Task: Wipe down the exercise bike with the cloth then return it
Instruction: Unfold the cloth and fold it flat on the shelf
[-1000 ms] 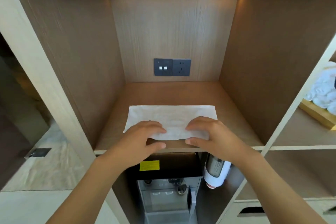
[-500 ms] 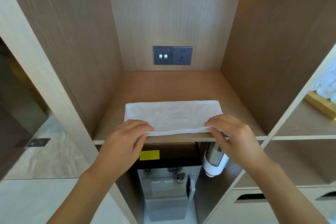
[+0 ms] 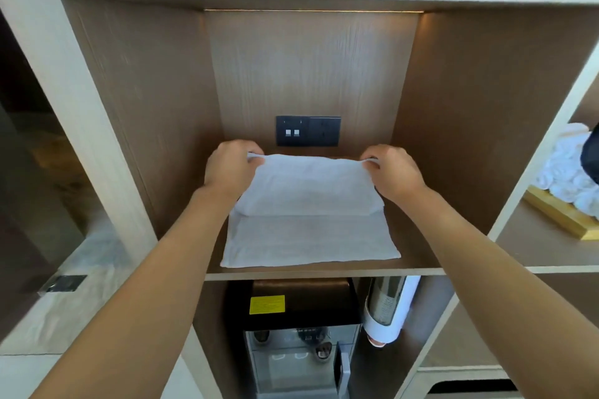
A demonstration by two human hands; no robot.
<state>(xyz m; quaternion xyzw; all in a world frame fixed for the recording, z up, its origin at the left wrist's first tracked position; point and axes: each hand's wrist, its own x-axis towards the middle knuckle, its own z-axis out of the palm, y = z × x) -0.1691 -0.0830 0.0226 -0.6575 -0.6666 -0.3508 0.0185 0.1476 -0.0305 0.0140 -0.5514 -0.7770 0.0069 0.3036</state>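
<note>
While left hand (image 3: 231,168) and right hand (image 3: 393,172) pinch its corners, soft white cloth (image 3: 308,220) folded, wood-grain shelf (image 3: 418,261)

The white cloth (image 3: 308,223) lies on the wooden shelf (image 3: 418,256), its far part lifted and folded toward the back. The left hand (image 3: 231,168) pinches the far left corner, the right hand (image 3: 393,172) the far right corner. Behind them, a dark socket panel (image 3: 308,131) sits on the back wall.
</note>
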